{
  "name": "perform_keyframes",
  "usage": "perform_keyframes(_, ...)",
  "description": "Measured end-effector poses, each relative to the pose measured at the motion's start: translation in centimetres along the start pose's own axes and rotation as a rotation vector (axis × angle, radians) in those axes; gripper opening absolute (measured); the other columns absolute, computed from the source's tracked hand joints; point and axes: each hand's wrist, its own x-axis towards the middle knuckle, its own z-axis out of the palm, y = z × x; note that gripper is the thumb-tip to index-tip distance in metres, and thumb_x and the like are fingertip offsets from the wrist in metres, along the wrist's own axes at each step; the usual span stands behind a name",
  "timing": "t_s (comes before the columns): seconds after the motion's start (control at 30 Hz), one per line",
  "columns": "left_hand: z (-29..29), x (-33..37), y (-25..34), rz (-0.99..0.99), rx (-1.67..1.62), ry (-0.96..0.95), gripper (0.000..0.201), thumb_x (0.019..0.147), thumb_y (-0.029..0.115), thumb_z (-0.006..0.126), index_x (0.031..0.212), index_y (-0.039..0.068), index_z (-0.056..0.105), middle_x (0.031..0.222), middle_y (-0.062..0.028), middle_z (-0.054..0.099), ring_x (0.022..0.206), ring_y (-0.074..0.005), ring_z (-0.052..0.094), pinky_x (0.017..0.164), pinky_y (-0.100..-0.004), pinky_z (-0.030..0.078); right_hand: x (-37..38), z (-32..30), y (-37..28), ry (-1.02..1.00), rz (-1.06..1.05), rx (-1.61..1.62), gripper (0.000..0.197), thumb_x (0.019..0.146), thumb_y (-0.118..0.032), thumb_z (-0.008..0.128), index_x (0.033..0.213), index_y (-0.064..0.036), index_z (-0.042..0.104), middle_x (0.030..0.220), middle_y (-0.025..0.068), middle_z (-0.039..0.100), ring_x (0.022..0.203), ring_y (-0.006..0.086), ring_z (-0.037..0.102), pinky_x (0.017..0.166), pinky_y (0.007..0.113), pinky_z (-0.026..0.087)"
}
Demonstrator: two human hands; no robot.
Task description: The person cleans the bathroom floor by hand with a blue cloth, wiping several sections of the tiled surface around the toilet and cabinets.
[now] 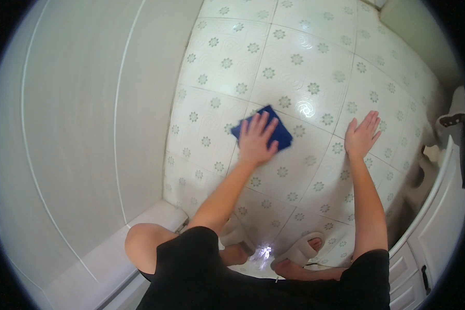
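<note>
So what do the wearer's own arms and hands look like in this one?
Two bare human hands, the left hand and the right hand, both ungloved, with nothing visible worn on fingers or wrists. The forearms are uncovered and slender. The left sleeve and right sleeve are short, plain black, part of a black top.

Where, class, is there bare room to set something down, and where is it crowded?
Bare tiled floor lies beyond the blue cloth, along the pale wall at left, and between the left hand and right hand. It is crowded around the sandals and, at right, beside the white cabinet.
</note>
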Motion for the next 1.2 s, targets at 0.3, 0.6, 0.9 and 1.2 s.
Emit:
perform_keyframes(0.3,-3.8,-12.4,-19.5,-0.985,0.253,0.304,0.073,0.103,0.042,0.053,0.169,0.021,0.030,0.176,-0.0099,0.026,0.161,-0.0355,0.024,0.128,-0.0608,0.018,0.1,0.8,0.4,0.014,-0.034,-0.025,0.078,0.106,-0.042,0.047,0.167,-0.0004,0.023,0.177,0.0156,0.021,0.164,0.0327,0.016,0.131,0.056,0.007)
perform_keyframes(0.6,-2.9,-20.3,-18.0,-1.846,0.110,0.379,0.074,0.105,0.055,0.040,0.169,0.019,0.031,0.177,-0.0100,0.024,0.162,-0.0334,0.022,0.126,-0.0659,0.018,0.2,0.5,0.4,0.014,-0.020,-0.045,0.077,0.106,-0.042,0.045,0.167,-0.0001,0.023,0.177,0.0157,0.021,0.164,0.0335,0.016,0.131,0.056,0.007)
perform_keyframes(0.9,-2.8,-2.9,-19.7,-1.236,0.251,0.333,0.075,0.103,0.049,0.046,0.165,0.010,0.036,0.174,-0.0145,0.030,0.160,-0.0385,0.026,0.127,-0.0600,0.021,0.3,0.9,0.6,0.041,-0.018,-0.022,0.076,0.108,-0.045,0.045,0.167,-0.0020,0.025,0.176,0.0151,0.023,0.164,0.0329,0.017,0.130,0.059,0.010)
perform_keyframes(1.2,-4.5,-9.4,-21.6,-0.739,0.232,0.322,0.077,0.098,0.038,0.062,0.165,0.012,0.036,0.171,-0.0136,0.036,0.158,-0.0357,0.032,0.127,-0.0567,0.023,0.2,0.8,1.1,0.024,-0.042,0.014,0.078,0.107,-0.044,0.046,0.168,-0.0015,0.023,0.177,0.0156,0.021,0.164,0.0333,0.015,0.131,0.056,0.006)
